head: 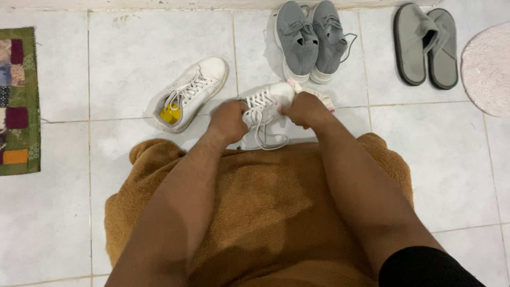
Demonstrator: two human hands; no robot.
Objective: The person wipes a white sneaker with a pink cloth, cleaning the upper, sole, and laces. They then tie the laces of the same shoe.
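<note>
On the white tiled floor (pixel 435 159) we note a second white sneaker (pixel 191 93) at 11 o'clock, lying loose with a yellow insole showing. At 12 o'clock, a pair of grey knit sneakers (pixel 312 40) side by side, touching. At 1 o'clock, grey slippers (pixel 426 45). Pale round mat (pixel 489 69) at 2 o'clock; patchwork rug (pixel 18 101) at 9 o'clock. Brown fleece blanket (pixel 265 212) at centre.

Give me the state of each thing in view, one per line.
Left hand: grip closed on the held white sneaker.
Right hand: grip closed on the same shoe.
Held white sneaker: lifted, laces loose.
Other white sneaker: on the tiles, laced.
Grey sneakers: paired, upright.
Grey slippers: paired, flat.
</note>
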